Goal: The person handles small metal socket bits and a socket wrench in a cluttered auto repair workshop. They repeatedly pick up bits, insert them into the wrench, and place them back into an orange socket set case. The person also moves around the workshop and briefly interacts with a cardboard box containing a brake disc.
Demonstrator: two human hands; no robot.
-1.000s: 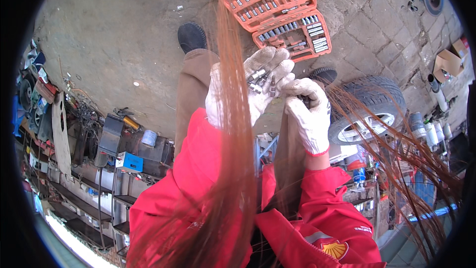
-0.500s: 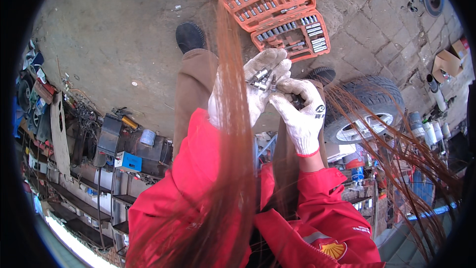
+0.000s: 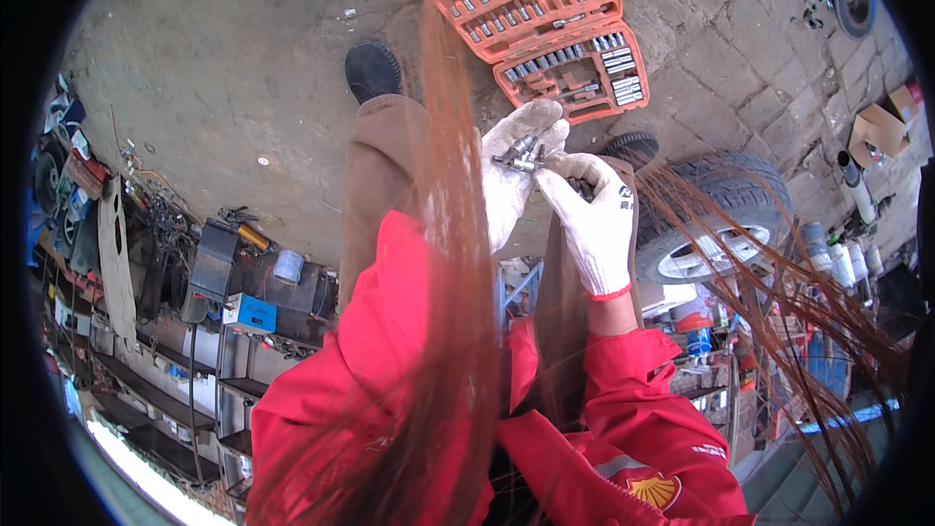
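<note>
My left hand [image 3: 502,206], in a white work glove, is palm up and cupped around several small metal socket bits [image 3: 523,152]. Long strands of hair [image 3: 456,185] hide its wrist side. My right hand [image 3: 596,229], gloved too, comes in from the right with thumb and forefinger closed at one bit by the left palm. Dark metal pieces [image 3: 582,189] show inside its curled fingers; their kind is unclear. Just beyond both hands, an open orange socket set case [image 3: 559,37] lies on the floor, with rows of sockets and bits in its two halves.
A wheel with a tyre [image 3: 716,185] lies to my right, beside my shoe [image 3: 633,148]. Farther right are a cardboard box [image 3: 872,131] and a round disc [image 3: 854,0]. Cluttered shelves [image 3: 166,399] stand at the lower left, with a blue box [image 3: 250,314].
The bits in my left palm have shifted and lie turned differently. My right thumb and forefinger have moved slightly while staying at them. The case has not moved.
</note>
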